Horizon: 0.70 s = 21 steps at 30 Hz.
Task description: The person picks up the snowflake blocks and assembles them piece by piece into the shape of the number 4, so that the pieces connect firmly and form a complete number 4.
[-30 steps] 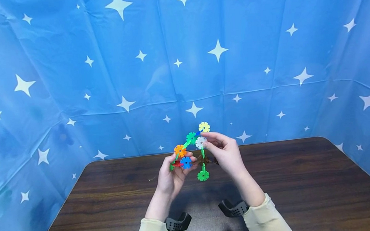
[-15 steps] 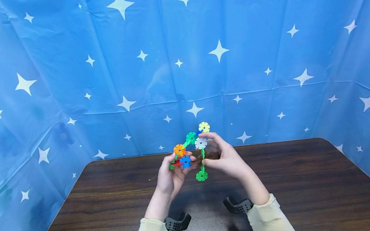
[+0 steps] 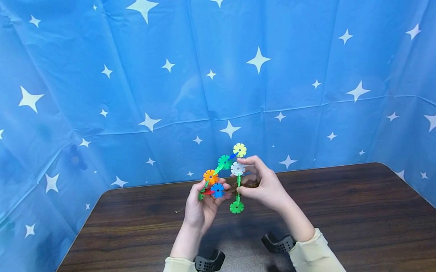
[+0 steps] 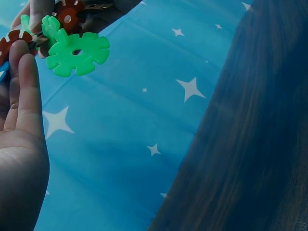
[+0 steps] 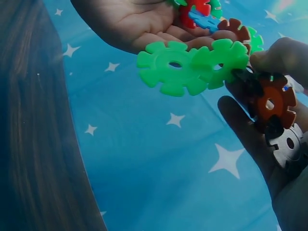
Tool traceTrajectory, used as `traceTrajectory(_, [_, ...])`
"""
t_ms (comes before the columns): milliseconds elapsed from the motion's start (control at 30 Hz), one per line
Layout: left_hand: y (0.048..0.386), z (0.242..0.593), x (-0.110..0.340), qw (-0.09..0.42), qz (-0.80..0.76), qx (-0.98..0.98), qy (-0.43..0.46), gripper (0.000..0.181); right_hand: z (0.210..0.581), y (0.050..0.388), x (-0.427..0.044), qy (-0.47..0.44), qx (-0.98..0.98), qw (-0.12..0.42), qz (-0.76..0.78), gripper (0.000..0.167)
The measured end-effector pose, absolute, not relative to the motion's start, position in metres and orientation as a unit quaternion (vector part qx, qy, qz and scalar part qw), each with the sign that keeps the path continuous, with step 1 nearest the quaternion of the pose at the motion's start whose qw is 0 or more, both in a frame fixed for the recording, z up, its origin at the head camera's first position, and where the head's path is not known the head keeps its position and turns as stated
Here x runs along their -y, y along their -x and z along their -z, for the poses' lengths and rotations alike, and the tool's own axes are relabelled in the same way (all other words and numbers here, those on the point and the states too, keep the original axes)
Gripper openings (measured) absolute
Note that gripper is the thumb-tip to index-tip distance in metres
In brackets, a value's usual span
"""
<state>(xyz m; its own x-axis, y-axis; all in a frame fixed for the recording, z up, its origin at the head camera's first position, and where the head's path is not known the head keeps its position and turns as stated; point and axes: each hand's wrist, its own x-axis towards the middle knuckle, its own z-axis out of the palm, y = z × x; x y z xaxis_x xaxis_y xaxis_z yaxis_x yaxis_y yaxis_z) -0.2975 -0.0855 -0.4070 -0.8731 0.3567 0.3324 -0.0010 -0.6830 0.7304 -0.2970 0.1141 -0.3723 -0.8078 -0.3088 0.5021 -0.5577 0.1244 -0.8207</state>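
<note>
Interlocking plastic notched discs are joined into one assembly, held above the table in the head view. My left hand grips its left part, near an orange disc and a blue disc. With thumb and fingers, my right hand pinches the right part, beside a white disc. Higher up sits a yellow disc; a green disc hangs lowest. In the right wrist view, a brown disc lies between the right thumb and fingers, and a dark-edged disc sits below it.
A dark wood-grain table lies under both hands. Behind and around it hangs a blue cloth with white stars. Each wrist carries a black camera mount, close above the tabletop.
My right thumb has moved down from the white disc to the green pieces below it. The lowest green disc has shifted slightly left. My left hand stays nearly still.
</note>
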Motion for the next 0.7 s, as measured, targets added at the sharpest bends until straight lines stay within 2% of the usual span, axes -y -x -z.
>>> traceTrajectory(267, [0.2986, 0.4078, 0.0870, 0.089, -0.886, -0.385, -0.243, 0.037, 0.3769, 0.2980, -0.1089, -0.299, 0.730, 0.136, -0.599, 0.062])
traceTrajectory(500, [0.2989, 0.4072, 0.0869, 0.084, -0.887, -0.383, -0.244, 0.037, 0.3741, 0.2947, -0.1067, -0.289, 0.755, 0.186, -0.558, 0.065])
traceTrajectory(700, [0.2982, 0.4067, 0.0866, 0.086, -0.887, -0.384, -0.243, 0.037, 0.3738, 0.2943, -0.1069, -0.293, 0.755, 0.196, -0.552, 0.063])
